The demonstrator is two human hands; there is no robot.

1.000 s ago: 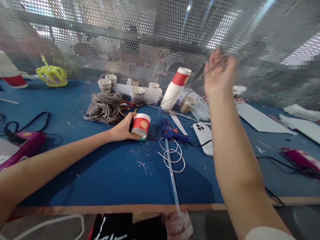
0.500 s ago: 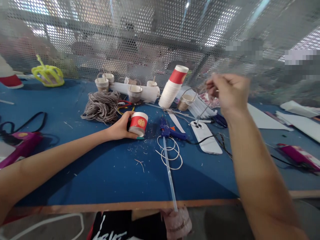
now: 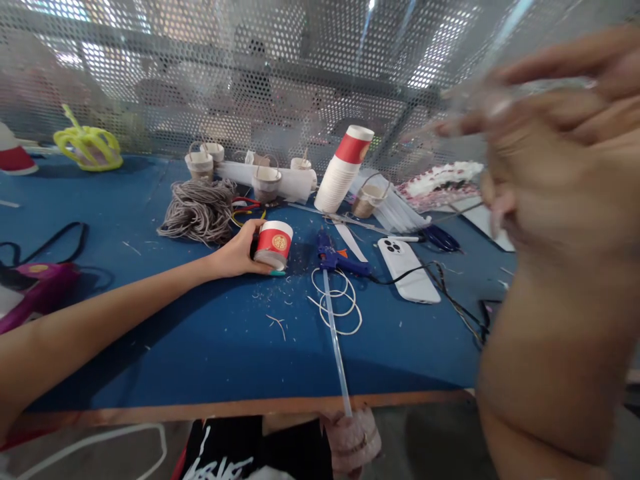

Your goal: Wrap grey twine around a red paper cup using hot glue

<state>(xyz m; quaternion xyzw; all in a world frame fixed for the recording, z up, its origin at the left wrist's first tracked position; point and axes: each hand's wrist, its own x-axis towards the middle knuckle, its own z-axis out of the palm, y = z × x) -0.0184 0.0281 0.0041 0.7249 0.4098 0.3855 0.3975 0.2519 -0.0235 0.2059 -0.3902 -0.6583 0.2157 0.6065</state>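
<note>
My left hand (image 3: pixel 239 252) is closed around a short red-and-white paper cup (image 3: pixel 273 245) with a gold round emblem, just above the blue table. My right hand (image 3: pixel 560 140) is raised high at the right, close to the camera and smeared by motion. A thin grey cord (image 3: pixel 463 211) runs from its lower fingers down toward the table. A blue glue gun (image 3: pixel 330 257) lies in the middle, with a long clear glue stick (image 3: pixel 336 347) reaching past the table edge. Beside the glue gun is a coil of white cord (image 3: pixel 356 310).
Behind the cup lies a bundle of grey cord (image 3: pixel 197 212). Small cup baskets (image 3: pixel 267 183) and a leaning stack of paper cups (image 3: pixel 337 177) stand near the mesh panel. A white phone (image 3: pixel 410 270), scissors (image 3: pixel 443 237) and a yellow basket (image 3: pixel 89 145) are farther out.
My right hand has moved up, to the right and closer to the camera, drawing the grey cord with it. My left hand keeps the cup in about the same place.
</note>
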